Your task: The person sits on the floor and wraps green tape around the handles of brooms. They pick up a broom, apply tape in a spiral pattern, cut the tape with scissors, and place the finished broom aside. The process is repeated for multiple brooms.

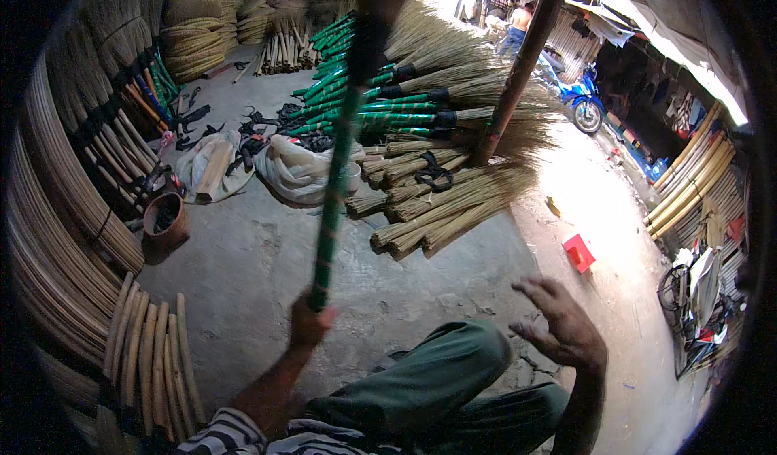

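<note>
My left hand (310,323) grips the lower end of a broom handle (338,163) wrapped in green tape, held upright so that it rises toward the top of the view. My right hand (564,325) hovers open above my knee, fingers spread, holding nothing. My legs in green trousers (437,382) fill the lower middle. On the concrete floor ahead lies a pile of finished brooms (429,188) with straw heads and green-wrapped handles.
Bundles of cane poles (65,204) line the left wall. A brown bucket (166,220), a white sack (295,172) and black straps lie on the floor. A wooden post (518,66) stands at centre right. A red box (579,253), a blue motorbike (579,99) and a person are farther off.
</note>
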Tool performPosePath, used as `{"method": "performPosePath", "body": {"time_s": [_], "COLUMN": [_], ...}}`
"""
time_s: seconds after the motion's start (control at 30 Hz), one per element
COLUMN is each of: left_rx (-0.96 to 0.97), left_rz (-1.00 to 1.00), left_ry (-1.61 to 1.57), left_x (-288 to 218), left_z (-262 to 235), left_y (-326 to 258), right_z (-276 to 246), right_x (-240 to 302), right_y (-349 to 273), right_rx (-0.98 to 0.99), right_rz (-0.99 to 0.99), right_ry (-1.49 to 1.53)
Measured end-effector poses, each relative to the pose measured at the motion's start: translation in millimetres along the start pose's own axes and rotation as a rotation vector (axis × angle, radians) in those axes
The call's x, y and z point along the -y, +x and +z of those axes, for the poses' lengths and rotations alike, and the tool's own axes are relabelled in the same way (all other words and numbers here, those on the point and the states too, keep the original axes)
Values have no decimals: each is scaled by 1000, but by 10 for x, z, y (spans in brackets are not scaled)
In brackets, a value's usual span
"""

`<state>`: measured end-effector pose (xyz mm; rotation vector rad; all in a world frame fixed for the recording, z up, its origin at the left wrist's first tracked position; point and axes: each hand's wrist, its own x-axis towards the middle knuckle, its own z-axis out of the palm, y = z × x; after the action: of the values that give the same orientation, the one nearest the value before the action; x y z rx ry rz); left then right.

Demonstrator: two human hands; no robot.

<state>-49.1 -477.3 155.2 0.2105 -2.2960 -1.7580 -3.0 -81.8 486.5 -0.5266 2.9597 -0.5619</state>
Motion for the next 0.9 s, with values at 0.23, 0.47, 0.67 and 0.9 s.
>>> {"method": "performPosePath", "body": {"time_s": [0.23, 0.47, 0.67, 0.9], "left_rx": [-119, -249, -218, -56], "left_rz": [-325, -559, -515, -335], "left_ry": [106, 63, 87, 512], "left_x": [-4, 531, 580, 68], "left_z": [-1306, -1198, -1150, -983], "left_y": [-498, -1090, -480, 1511], "right_z": [595, 703, 736, 697], "right_x": [-541, -584, -711, -858], "right_y": [-799, -765, -655, -553], "right_rx": [27, -15, -5, -50], "right_rz": [443, 630, 508, 311], "right_ry": [198, 275, 219, 51]}}
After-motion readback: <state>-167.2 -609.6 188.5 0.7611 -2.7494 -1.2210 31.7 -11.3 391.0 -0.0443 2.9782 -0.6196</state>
